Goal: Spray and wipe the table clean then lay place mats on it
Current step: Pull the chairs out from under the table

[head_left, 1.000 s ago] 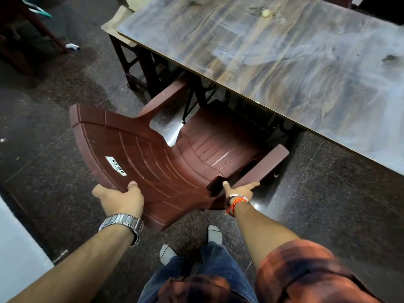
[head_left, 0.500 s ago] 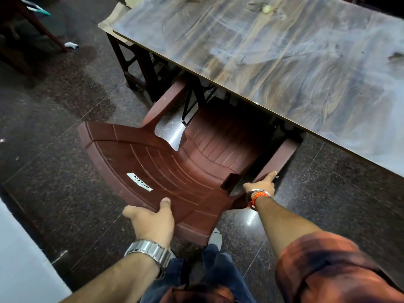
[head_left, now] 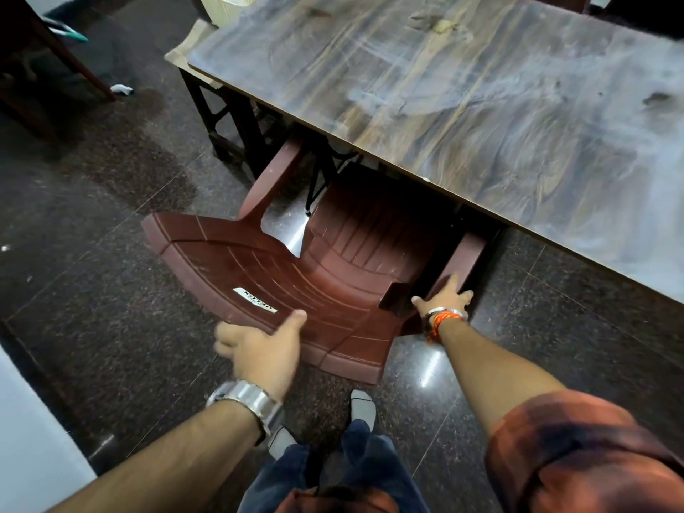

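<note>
A person's left hand [head_left: 264,349] holds the top rim of a brown plastic chair [head_left: 333,275], the thumb laid across the face of the backrest and the other fingers curled behind the rim, partly blurred. The right hand [head_left: 444,298] presses on the rear end of the chair's right armrest [head_left: 466,261], its fingers spread and straight rather than wrapped round it. A steel watch [head_left: 248,398] sits on the left wrist; an orange thread and a metal band [head_left: 444,318] circle the right. A rolled plaid sleeve [head_left: 573,457] covers the right upper arm.

The chair faces the table [head_left: 481,105]. The front of its seat and the tips of both armrests lie under the near table edge, which runs diagonally from upper left to lower right. The backrest, bearing a white label [head_left: 255,299], leans out toward the person, its top rim close above two feet in grey socks [head_left: 362,405].

The table fills the upper right of the view. Its wood-grain top shows pale streaks and a few dark blotches. Its dark frame [head_left: 222,116] stands at the left corner, just beside the chair's left armrest.

Dark speckled floor tiles [head_left: 111,290] spread wide to the chair's left and behind it, as far as a pale surface [head_left: 22,438] at the lower left. A narrower strip of floor shows to the right, between the right arm and the table edge. More dark furniture [head_left: 74,57] stands well apart at the upper left.
</note>
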The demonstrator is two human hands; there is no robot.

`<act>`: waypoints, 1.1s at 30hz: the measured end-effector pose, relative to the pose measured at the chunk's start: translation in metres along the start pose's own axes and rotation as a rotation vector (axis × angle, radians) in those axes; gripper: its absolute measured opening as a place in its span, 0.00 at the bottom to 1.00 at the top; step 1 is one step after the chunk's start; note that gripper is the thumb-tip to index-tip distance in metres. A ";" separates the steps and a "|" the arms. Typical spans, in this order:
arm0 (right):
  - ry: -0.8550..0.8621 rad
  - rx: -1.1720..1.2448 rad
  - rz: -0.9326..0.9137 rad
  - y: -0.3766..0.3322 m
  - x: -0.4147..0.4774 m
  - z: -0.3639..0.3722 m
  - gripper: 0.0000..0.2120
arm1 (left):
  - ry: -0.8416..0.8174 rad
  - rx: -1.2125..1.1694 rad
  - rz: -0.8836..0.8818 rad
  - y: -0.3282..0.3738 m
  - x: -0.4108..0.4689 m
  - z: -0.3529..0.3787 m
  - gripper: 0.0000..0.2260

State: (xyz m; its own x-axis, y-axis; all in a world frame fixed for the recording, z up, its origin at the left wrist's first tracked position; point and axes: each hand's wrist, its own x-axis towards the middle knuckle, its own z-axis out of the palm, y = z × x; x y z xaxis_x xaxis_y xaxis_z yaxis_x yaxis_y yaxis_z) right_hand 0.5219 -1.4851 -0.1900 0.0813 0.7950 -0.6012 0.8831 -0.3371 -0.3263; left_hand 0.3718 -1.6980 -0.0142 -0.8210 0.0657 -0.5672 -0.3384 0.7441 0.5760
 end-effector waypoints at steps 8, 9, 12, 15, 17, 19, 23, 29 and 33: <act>0.001 0.119 0.063 0.002 -0.010 0.022 0.42 | 0.201 -0.293 0.041 0.022 0.047 -0.008 0.43; 0.017 0.111 0.061 0.003 -0.008 0.021 0.41 | 0.198 -0.293 0.049 0.021 0.046 -0.005 0.43; 0.039 0.091 0.062 0.001 -0.002 0.015 0.39 | 0.180 -0.310 0.085 0.024 0.047 0.004 0.44; 0.054 0.101 0.050 -0.007 0.008 0.007 0.38 | 0.165 -0.343 0.133 0.037 0.051 0.011 0.44; 0.057 0.108 0.029 -0.010 0.017 0.004 0.38 | 0.152 -0.377 0.158 0.044 0.057 0.017 0.44; 0.049 0.127 0.002 -0.011 0.028 0.003 0.38 | 0.165 -0.365 0.145 0.046 0.058 0.023 0.44; 0.004 0.064 -0.055 -0.006 0.044 -0.008 0.38 | 0.209 -0.301 0.136 0.042 0.053 0.034 0.41; 0.005 -0.162 -0.188 -0.032 0.032 -0.020 0.34 | 0.302 -0.065 0.263 0.039 0.054 0.033 0.43; 0.018 -0.229 -0.443 -0.082 -0.002 -0.017 0.34 | 0.353 0.319 0.548 0.029 0.052 0.028 0.44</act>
State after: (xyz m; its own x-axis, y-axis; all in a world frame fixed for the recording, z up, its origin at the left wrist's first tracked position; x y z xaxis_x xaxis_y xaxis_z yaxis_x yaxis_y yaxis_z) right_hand 0.4575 -1.4510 -0.1496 -0.3186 0.8462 -0.4272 0.9131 0.1530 -0.3779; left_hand 0.3318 -1.6548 -0.0437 -0.9519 0.3062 0.0089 0.2706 0.8271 0.4926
